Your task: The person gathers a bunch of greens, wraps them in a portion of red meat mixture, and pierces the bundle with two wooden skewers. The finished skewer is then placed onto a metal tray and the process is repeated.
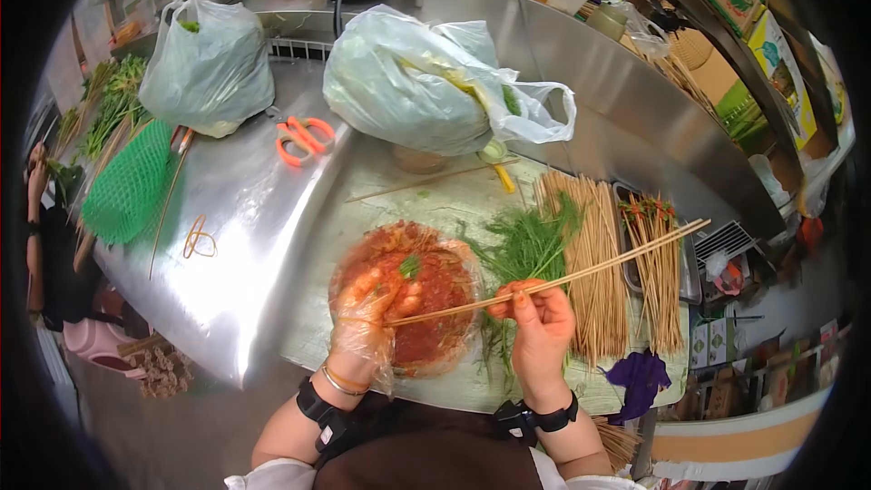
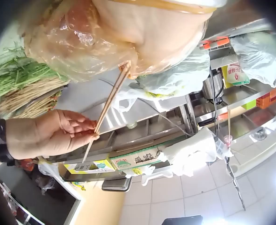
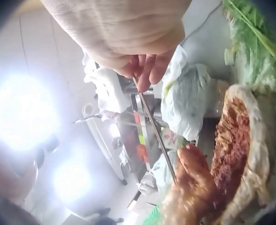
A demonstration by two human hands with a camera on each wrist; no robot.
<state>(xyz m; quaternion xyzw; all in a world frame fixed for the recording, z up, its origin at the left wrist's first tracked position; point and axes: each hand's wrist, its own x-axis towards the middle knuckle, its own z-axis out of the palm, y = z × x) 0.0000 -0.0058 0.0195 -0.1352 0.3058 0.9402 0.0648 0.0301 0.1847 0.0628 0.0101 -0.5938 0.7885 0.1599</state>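
Observation:
Two thin wooden sticks (image 1: 626,259) slant across the front of the board. Their upper part is pinched by the fingertips of the bare right hand (image 1: 542,336), which also shows in the left wrist view (image 2: 49,136). At their lower end, the left hand (image 1: 361,331), in a clear plastic glove smeared with red, grips the tips near the thumb; the left wrist view shows the sticks (image 2: 110,101) entering the glove. This hand is over a plastic-lined bowl (image 1: 475,281) of red, chunky mixture (image 1: 435,331). A green leaf (image 1: 410,266) lies on the mixture. The glove partly hides what its fingers hold.
Right of the bowl lie feathery greens (image 1: 526,249), a pile of bare sticks (image 1: 594,290) and a tray with bundled sticks (image 1: 667,295). A purple cloth (image 1: 638,381) hangs at the front edge. Behind are plastic bags (image 1: 408,91), with orange scissors (image 1: 304,141) on the metal counter.

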